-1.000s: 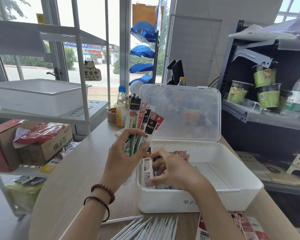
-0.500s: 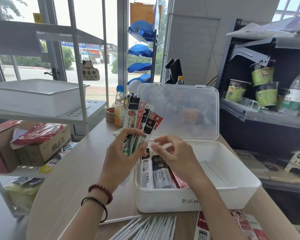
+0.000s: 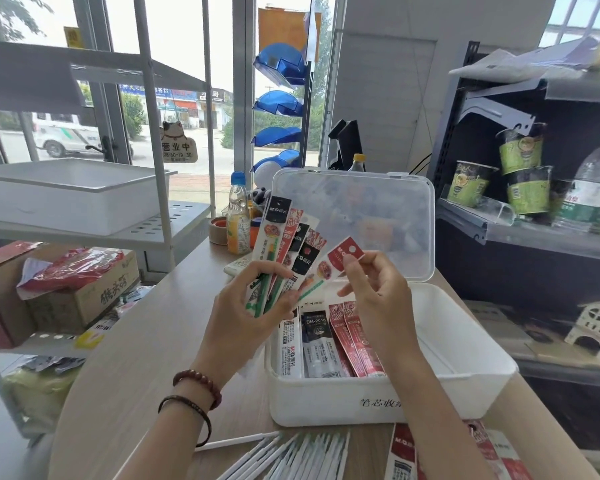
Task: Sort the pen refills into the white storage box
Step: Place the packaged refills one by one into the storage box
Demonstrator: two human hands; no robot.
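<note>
My left hand (image 3: 246, 317) grips a fan of packaged pen refills (image 3: 284, 244) upright above the table, just left of the white storage box (image 3: 465, 386). My right hand (image 3: 378, 299) pinches the red top of the rightmost refill pack (image 3: 340, 256) in that fan, above the box. The box stands open with its clear lid (image 3: 354, 216) raised at the back. Several refill packs (image 3: 326, 341) lie side by side in the box's left part; its right part shows bare floor.
Loose white refills (image 3: 291, 452) lie along the table's near edge, with red packs (image 3: 409, 455) to their right. A drink bottle (image 3: 238, 216) and tape roll (image 3: 219, 230) stand behind the fan. A shelf with a white tray (image 3: 70, 192) and cardboard boxes (image 3: 66, 292) is left; a dark rack of cups is right.
My right hand has risen out of the box, where it left packs lying, and now pinches the rightmost pack of the fan. My left hand has kept its hold.
</note>
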